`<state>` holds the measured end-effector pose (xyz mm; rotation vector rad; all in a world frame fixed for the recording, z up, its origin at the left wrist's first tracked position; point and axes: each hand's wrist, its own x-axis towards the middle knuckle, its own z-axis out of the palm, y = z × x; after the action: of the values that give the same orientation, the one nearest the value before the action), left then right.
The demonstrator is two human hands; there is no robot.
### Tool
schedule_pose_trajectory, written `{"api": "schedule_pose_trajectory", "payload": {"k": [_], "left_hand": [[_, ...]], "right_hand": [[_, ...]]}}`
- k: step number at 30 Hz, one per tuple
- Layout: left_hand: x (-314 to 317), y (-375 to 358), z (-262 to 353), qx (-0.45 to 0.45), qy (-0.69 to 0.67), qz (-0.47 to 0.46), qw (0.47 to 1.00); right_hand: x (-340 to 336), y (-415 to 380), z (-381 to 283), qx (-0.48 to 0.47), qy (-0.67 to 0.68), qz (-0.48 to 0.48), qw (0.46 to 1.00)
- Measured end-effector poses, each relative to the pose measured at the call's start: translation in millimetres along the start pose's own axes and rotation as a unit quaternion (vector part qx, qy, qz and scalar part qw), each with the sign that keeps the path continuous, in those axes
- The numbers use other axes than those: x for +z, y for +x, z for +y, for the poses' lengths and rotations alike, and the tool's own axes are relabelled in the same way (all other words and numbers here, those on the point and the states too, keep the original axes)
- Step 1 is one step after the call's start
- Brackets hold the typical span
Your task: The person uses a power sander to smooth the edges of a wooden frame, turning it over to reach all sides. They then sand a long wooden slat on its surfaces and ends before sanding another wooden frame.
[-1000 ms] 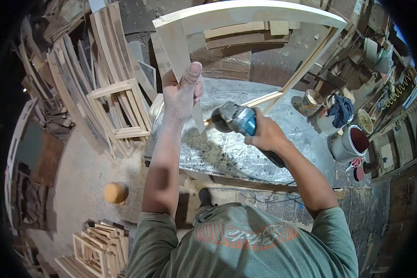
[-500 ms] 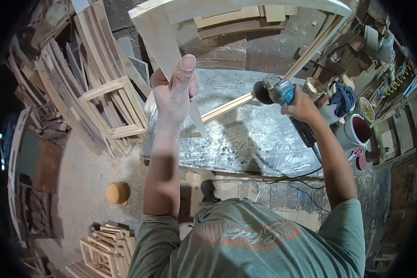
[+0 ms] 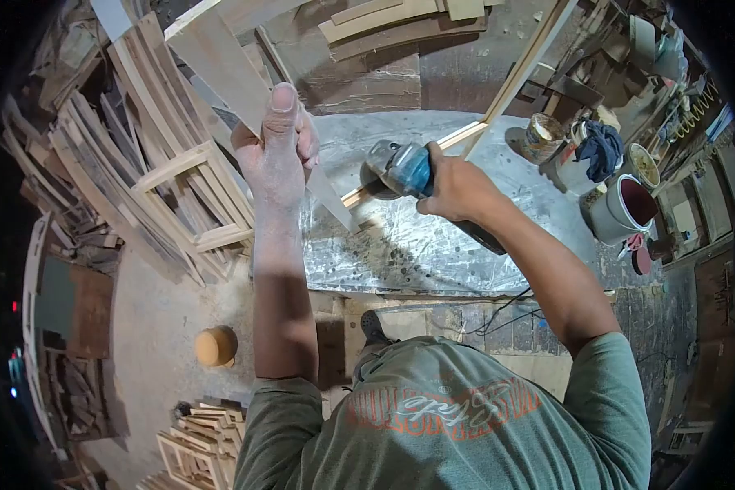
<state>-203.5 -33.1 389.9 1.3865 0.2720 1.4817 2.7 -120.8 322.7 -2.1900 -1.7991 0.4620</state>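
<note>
My left hand (image 3: 276, 155), dusted with pale powder, is closed around the near-left side of a large wooden frame (image 3: 220, 65), thumb pointing up. The frame stands tilted over a worn, silvery worktable (image 3: 433, 265). In my right hand (image 3: 469, 189) is a teal and grey angle grinder (image 3: 407, 169), my fingers wrapped round its body. Its dark disc sits right at the frame's narrow lower rail (image 3: 463, 133), toward the left end by the pale pointed tip of the side piece. The grinder's rear end is partly hidden under my forearm.
Buckets (image 3: 629, 208) and tubs, one with a dark blue cloth (image 3: 600, 151), stand at the table's right. Wood strips and a small frame (image 3: 171, 171) lean at the left. A yellow stool (image 3: 215, 346) is on the floor, and a black cord (image 3: 498, 314) trails below the table edge.
My right hand has moved the grinder left along the lower rail, from near its right end toward my left hand. The frame and my left hand have shifted slightly left in view.
</note>
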Motion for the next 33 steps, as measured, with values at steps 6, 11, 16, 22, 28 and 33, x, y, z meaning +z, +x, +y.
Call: {"api": "schedule_pose_trajectory", "payload": {"k": [6,11,16,22,28,33], "left_hand": [[1.5,0.0,1.0,0.002,0.003,-0.001,1.000],[0.3,0.1,0.8,-0.003,0.011,0.001,1.000],[3.7,0.9,1.9,-0.007,0.018,0.024,1.000],[0.7,1.2,0.7,-0.006,-0.002,0.001,1.000],[1.8,2.5,1.8,-0.010,0.008,0.009,1.000],[1.6,3.5,0.9,-0.012,0.013,0.008,1.000]], "right_hand": [[13.8,2.6,-8.3,-0.067,0.002,0.011,0.998],[9.5,2.3,-16.1,-0.064,-0.004,-0.015,0.998],[8.1,-0.9,-20.7,-0.066,-0.001,-0.017,0.998],[6.9,0.6,-4.4,-0.052,0.002,-0.011,0.999],[-8.6,2.5,54.2,0.000,0.019,0.049,0.999],[-37.4,11.4,105.1,0.067,0.037,0.080,0.994]]}}
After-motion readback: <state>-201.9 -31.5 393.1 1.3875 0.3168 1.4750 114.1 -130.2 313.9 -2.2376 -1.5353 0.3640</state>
